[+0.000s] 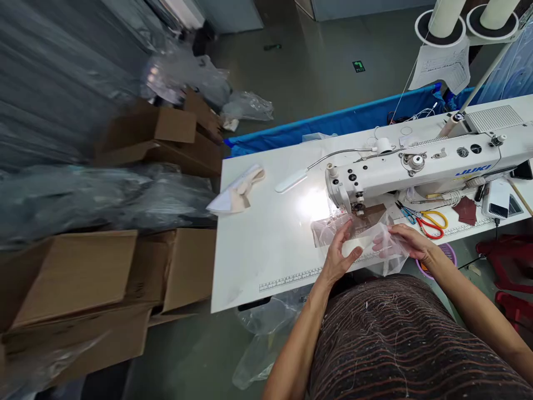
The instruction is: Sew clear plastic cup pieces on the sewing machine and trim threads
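A piece of sheer white fabric (386, 251) hangs over the table's front edge, below the sewing machine (410, 166). My right hand (412, 241) grips its right side, with the thumb in front and the fingers showing faintly through the cloth. My left hand (339, 255) is at the fabric's left side, its thumb and fingers spread apart. Just beyond the hands, near the needle, more see-through material (327, 230) lies flat on the white table (254, 244). Whether the two pieces are joined, I cannot tell.
Scissors with red and yellow handles (433, 222) lie right of the needle. A folded cream cloth (237, 191) rests at the table's left end, and a lamp (291, 181) reaches over the tabletop. Cardboard boxes (75, 272) stand left. Thread cones (446, 19) rise at the back right.
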The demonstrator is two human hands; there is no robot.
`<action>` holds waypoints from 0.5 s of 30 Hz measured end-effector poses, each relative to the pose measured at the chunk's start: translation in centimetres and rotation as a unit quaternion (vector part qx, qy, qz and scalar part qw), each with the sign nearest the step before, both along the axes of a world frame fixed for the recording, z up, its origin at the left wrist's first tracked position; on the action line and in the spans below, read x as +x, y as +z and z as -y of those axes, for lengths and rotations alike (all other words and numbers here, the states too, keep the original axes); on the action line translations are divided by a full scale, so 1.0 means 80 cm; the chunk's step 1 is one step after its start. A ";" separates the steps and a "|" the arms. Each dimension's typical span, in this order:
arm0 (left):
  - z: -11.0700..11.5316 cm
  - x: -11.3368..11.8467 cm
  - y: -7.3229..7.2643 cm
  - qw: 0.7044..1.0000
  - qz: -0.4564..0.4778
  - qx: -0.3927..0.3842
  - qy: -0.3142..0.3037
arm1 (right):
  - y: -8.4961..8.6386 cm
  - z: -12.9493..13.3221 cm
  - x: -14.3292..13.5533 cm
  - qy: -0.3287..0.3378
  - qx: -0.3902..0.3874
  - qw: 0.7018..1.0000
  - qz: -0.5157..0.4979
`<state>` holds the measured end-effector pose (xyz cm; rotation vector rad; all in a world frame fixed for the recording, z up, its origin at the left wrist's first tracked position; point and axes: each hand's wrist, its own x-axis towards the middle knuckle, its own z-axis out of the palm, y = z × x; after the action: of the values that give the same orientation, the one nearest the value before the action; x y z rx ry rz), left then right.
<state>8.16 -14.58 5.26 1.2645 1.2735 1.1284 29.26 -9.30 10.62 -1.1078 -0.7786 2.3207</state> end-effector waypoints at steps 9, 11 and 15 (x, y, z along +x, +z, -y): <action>0.038 -0.045 0.061 0.955 0.174 -0.238 0.028 | 0.013 -0.008 -0.086 0.179 0.067 0.981 -0.010; 0.046 -0.051 0.075 0.943 0.209 -0.239 0.101 | 0.010 -0.011 -0.103 0.185 0.090 0.978 -0.016; 0.059 -0.067 0.090 0.924 0.244 -0.221 0.193 | 0.000 -0.013 -0.134 0.169 0.089 0.981 -0.030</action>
<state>2.79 -19.26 12.49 0.3664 1.3154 1.2365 18.52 -8.26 10.64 -0.8779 -1.2036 2.4813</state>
